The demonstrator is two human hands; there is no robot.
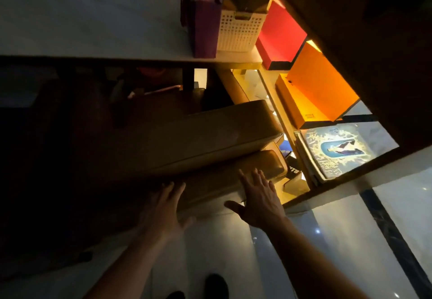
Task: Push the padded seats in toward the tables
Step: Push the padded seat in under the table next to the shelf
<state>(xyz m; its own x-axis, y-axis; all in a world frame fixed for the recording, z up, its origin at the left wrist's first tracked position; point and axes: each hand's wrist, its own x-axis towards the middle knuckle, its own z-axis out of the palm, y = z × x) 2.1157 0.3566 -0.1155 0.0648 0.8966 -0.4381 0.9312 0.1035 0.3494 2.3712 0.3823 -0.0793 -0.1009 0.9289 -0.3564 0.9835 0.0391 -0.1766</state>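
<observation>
Two tan padded seats stand side by side in front of a white-topped table (93,29). The farther seat (198,135) is larger and reaches partly under the table edge. The nearer seat (233,177) is lower and lies just in front of me. My left hand (163,207) is spread open at the nearer seat's near left edge; contact is unclear in the dark. My right hand (259,198) is also open, fingers spread, over the seat's near right corner. Everything left of the seats is in deep shadow.
A lit low shelf on the right holds a red box (280,36), an orange box (320,88) and a printed album cover (339,149). A white lattice basket (240,29) and a purple bag (203,29) stand on the table's right end. Glossy white floor (327,240) lies underfoot.
</observation>
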